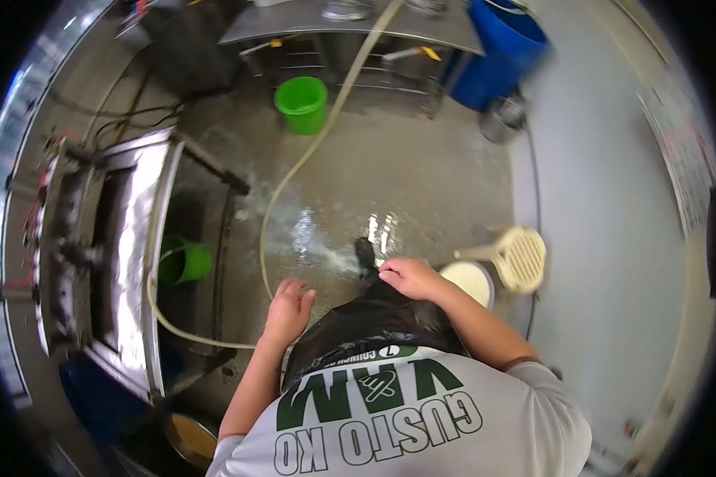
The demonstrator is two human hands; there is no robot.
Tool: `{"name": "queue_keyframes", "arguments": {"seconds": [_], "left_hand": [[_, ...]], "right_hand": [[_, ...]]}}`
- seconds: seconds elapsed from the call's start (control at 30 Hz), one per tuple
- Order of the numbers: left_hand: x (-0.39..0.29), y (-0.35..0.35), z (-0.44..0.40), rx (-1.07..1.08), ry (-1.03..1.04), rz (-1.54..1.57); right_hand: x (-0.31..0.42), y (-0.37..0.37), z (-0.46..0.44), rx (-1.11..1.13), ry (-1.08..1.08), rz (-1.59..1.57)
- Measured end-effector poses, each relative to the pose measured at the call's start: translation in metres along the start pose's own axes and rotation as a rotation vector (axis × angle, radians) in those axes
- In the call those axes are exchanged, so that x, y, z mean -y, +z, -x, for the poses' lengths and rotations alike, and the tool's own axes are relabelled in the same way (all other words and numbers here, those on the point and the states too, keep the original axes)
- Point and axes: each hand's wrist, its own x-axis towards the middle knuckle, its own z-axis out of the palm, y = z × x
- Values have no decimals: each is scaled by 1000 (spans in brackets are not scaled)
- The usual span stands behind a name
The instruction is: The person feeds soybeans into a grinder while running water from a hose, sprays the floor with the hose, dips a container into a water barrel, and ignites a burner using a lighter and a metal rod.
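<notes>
L hand (pixel 289 312) nr hose (pixel 344 95), R hand (pixel 410 278) by blk apron (pixel 366 322); can't tell if fingers hold anything; grn bucket (pixel 304 119) far.

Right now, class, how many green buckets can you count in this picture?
2: one green bucket on the floor by the metal table, another at left beside the steel stand. More may be hidden.

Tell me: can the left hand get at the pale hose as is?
Probably yes: the left hand shows nothing gripped, and the pale hose passes close by it in this view, nothing visible between. Height is unclear from one view, so the person may need to stoop.
</notes>
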Motion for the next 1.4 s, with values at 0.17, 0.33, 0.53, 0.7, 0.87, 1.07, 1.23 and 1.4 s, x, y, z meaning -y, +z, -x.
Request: {"name": "queue_keyframes", "arguments": {"seconds": [0.17, 0.33, 0.53, 0.7, 0.87, 1.07, 1.23, 1.4], "left_hand": [[30, -11, -45, -13, -130, -86], [83, -44, -67, -101, -415, -138], [175, -97, -37, -629, -728, -276], [271, -160, -5, -885, -1088, -390], [330, -195, -3, -949, -1516, -98], [339, -159, -8, -997, -1555, -165], [232, -175, -10, -1064, -898, 1218], [122, -143, -61, -1083, -750, 1181]], "right_hand": [[-6, -55, -96, 87, -2, -30], [-9, -114, -180, 133, -28, 22], [11, -136, -267, 201, -128, 191], [54, -104, -328, 345, -157, 230], [113, -77, -375, 433, -217, 308], [172, -63, -433, 520, -328, 448], [195, -32, -486, 511, -399, 347], [261, 23, -523, 702, -275, -91]]}}
